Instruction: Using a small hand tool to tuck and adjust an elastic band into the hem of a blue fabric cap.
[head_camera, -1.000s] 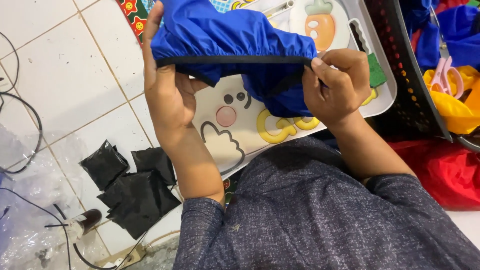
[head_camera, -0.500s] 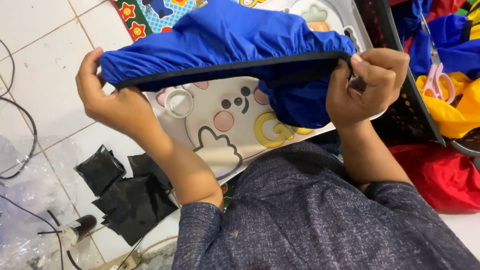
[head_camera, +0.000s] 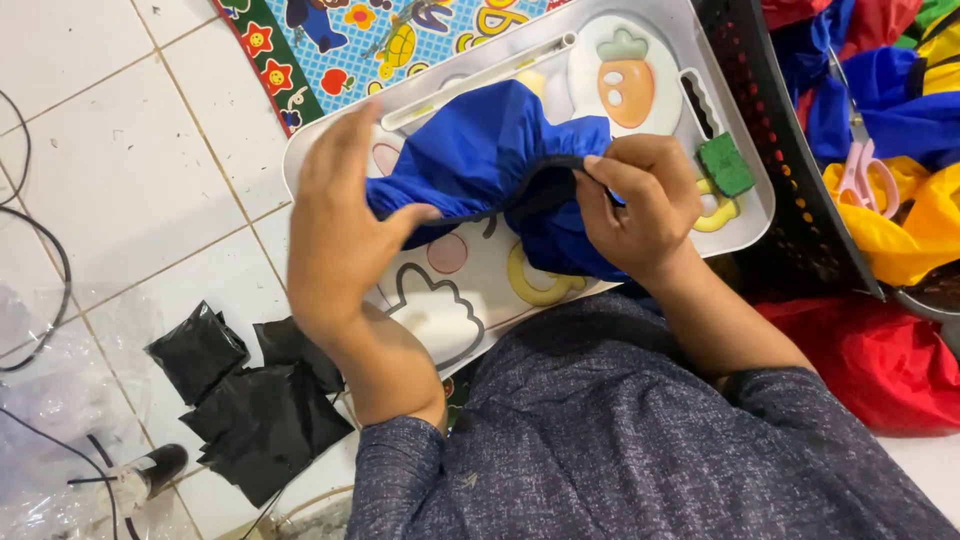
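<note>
A white plastic lap tray with cartoon prints lies on the white tiled floor, its far edge over a printed play mat. Above the tray, a gathered blue fabric cover hangs between the left hand and right hand. A green sponge block sits on the tray's right part. To the right stands a black perforated basket with pink scissors in it. Black folded pouches lie near left.

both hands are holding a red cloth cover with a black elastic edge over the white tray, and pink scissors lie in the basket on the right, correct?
Not quite: the cloth cover is blue, not red, as the head view shows. The rest holds: the left hand and right hand both have it in their grip by its black elastic edge over the white tray, and pink scissors lie in the basket on the right.
</note>
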